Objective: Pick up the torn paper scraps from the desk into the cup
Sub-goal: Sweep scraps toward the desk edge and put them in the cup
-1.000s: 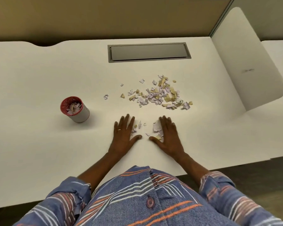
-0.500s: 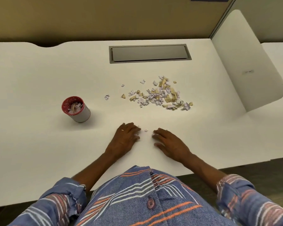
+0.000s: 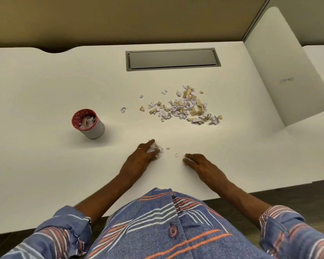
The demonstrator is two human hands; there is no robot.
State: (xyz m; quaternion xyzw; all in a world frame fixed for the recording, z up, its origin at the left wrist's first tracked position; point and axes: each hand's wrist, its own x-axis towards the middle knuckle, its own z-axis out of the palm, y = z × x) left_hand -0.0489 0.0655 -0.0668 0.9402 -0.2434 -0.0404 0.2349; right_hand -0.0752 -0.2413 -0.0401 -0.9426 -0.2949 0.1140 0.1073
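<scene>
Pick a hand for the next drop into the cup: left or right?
Left. The left hand grips a wad of scraps and is nearer the cup. The right hand lies flat on the desk, holding nothing visible, farther away.

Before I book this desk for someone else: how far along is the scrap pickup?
Partway. Done: the red-lined white paper cup holds some scraps. In hand: the left hand grips a bunch of white scraps; the right hand rests flat on the white desk. Left: the large white-and-tan scrap pile and a few strays.
</scene>
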